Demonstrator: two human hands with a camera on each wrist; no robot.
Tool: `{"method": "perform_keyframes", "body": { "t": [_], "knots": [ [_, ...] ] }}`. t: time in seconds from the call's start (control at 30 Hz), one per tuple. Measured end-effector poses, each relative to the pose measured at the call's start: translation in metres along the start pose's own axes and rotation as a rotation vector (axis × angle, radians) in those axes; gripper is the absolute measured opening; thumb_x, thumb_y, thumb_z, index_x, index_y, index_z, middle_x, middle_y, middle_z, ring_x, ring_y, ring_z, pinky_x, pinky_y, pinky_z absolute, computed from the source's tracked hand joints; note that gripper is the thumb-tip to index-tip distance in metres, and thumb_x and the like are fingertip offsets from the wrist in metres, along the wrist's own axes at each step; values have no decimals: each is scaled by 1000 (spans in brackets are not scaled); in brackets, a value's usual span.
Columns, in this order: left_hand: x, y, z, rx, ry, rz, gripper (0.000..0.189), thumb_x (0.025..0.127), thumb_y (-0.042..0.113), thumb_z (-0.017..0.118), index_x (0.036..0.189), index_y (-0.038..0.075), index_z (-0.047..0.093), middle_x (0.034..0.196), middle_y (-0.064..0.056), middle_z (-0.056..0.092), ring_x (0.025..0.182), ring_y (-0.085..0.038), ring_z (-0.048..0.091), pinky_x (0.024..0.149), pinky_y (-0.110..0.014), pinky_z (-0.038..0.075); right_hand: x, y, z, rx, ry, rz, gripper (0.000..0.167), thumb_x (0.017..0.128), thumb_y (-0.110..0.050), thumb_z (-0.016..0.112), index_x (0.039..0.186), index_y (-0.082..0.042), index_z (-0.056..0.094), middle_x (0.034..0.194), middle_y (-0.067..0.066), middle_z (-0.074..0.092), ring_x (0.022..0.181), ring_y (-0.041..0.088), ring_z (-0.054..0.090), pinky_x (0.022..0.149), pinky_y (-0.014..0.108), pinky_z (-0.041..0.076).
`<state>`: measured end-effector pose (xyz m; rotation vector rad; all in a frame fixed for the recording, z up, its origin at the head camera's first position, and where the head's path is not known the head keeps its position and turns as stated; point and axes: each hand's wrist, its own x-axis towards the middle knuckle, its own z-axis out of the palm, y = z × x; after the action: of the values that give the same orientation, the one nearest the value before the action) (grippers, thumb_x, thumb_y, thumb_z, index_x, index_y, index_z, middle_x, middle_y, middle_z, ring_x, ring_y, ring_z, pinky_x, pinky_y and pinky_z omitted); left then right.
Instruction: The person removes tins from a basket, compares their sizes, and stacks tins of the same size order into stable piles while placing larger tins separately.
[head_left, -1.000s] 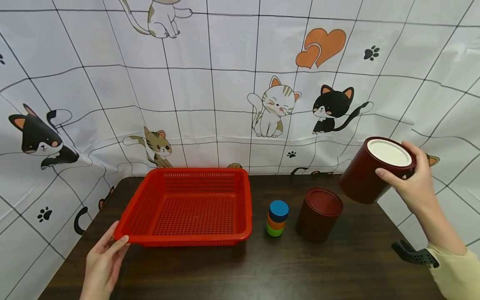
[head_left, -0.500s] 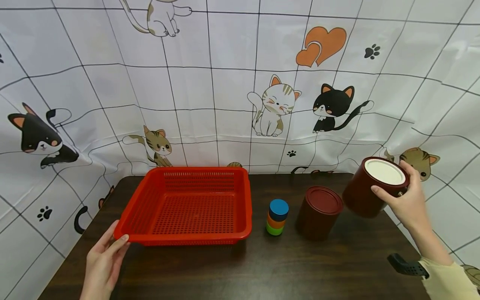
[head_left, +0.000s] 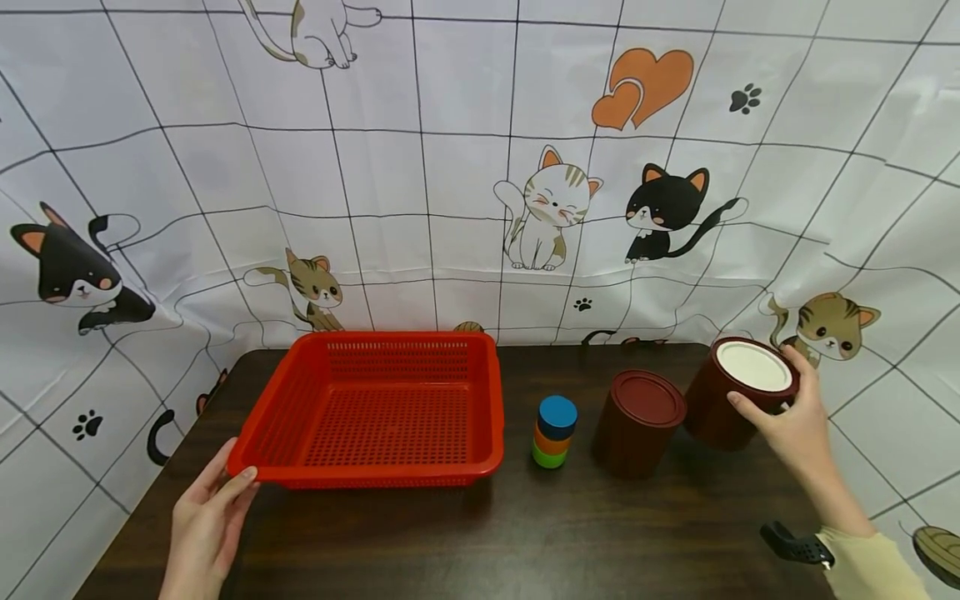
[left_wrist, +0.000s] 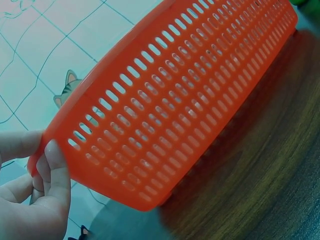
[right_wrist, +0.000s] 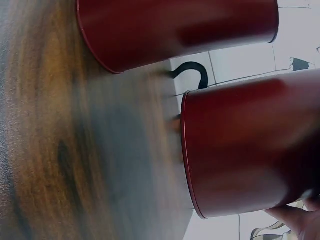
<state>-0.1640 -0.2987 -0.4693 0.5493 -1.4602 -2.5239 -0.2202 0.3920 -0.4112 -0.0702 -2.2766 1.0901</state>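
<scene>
My left hand (head_left: 204, 521) pinches the near left corner of a red plastic basket (head_left: 367, 477), thumb on the rim. The left wrist view shows the slotted side of this basket (left_wrist: 165, 110). On the right, my right hand (head_left: 797, 429) grips the upper part of a dark red canister (head_left: 712, 408) with a white round top. This canister tilts slightly at the table's far right; whether its base touches the table I cannot tell. A second dark red canister (head_left: 637, 437), with a red lid, stands just left of it. In the right wrist view a gap separates the held canister (right_wrist: 245, 155) from the other.
A small stack of blue, orange and green round pieces (head_left: 555, 433) stands between the basket and the canisters. Everything is on a dark wooden table (head_left: 525, 542). Behind it hangs a white sheet (head_left: 465, 175) with cat prints and a line grid.
My right hand has lowered the canister and brought it leftward, closer to the red-lidded one and less tilted. My left hand and the basket have stayed in place.
</scene>
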Motion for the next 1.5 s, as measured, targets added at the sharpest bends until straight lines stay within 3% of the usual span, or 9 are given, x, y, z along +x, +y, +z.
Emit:
{"method": "perform_keyframes", "body": {
  "t": [0.23, 0.33, 0.57, 0.77, 0.83, 0.9, 1.0, 1.5],
  "knots": [
    [-2, -1, 0, -33, -59, 31, 70, 93, -4, 62, 152, 24, 37, 121, 18, 55, 104, 4, 62, 79, -14, 57, -2, 7, 1, -41, -30, 13, 94, 84, -22, 77, 157, -30, 19, 163, 7, 25, 129, -11, 32, 94, -4, 27],
    [-2, -1, 0, -28, -55, 28, 70, 93, -4, 62, 152, 24, 36, 122, 18, 54, 104, 4, 62, 79, -14, 57, -5, 9, 3, -47, -40, 6, 95, 84, -22, 77, 158, -27, 18, 162, 11, 27, 128, -13, 31, 93, -4, 26],
    [-2, -1, -1, -40, -63, 32, 70, 93, -5, 62, 151, 24, 38, 117, 18, 58, 102, 3, 63, 78, -15, 57, -11, 16, 7, -66, -40, 15, 96, 84, -24, 78, 159, -19, 19, 161, 15, 28, 139, 3, 34, 93, -5, 24],
    [-2, 0, -1, -31, -56, 23, 70, 92, -5, 62, 151, 24, 38, 116, 18, 59, 102, 3, 63, 79, -15, 57, -16, 23, 11, -59, -32, 25, 96, 83, -23, 79, 158, -14, 20, 154, 21, 35, 122, -16, 32, 89, -7, 26],
    [-2, 0, -1, -27, -53, 22, 70, 92, -4, 63, 152, 24, 38, 117, 18, 58, 102, 3, 63, 79, -15, 57, -18, 24, 12, -66, -37, 25, 97, 83, -23, 79, 158, -15, 19, 155, 22, 35, 130, -6, 36, 89, -7, 25],
    [-2, 0, -1, -28, -54, 24, 70, 92, -5, 63, 152, 24, 38, 118, 17, 58, 102, 3, 63, 79, -15, 57, -20, 25, 12, -80, -41, 24, 97, 82, -24, 79, 158, -15, 20, 154, 22, 36, 135, 11, 40, 88, -7, 24],
    [-1, 0, -2, -33, -57, 30, 71, 92, -5, 62, 152, 23, 37, 118, 17, 58, 102, 3, 63, 78, -15, 57, -22, 26, 13, -100, -54, 26, 97, 82, -26, 79, 158, -15, 19, 152, 24, 38, 132, 36, 40, 87, -7, 23],
    [-1, 0, -1, -30, -37, 20, 71, 92, -5, 63, 151, 25, 38, 118, 18, 57, 102, 4, 62, 79, -15, 57, -28, 27, 15, -101, -88, 33, 96, 84, -26, 78, 158, -13, 18, 152, 26, 36, 128, 45, 40, 85, -6, 23]
  ]
}}
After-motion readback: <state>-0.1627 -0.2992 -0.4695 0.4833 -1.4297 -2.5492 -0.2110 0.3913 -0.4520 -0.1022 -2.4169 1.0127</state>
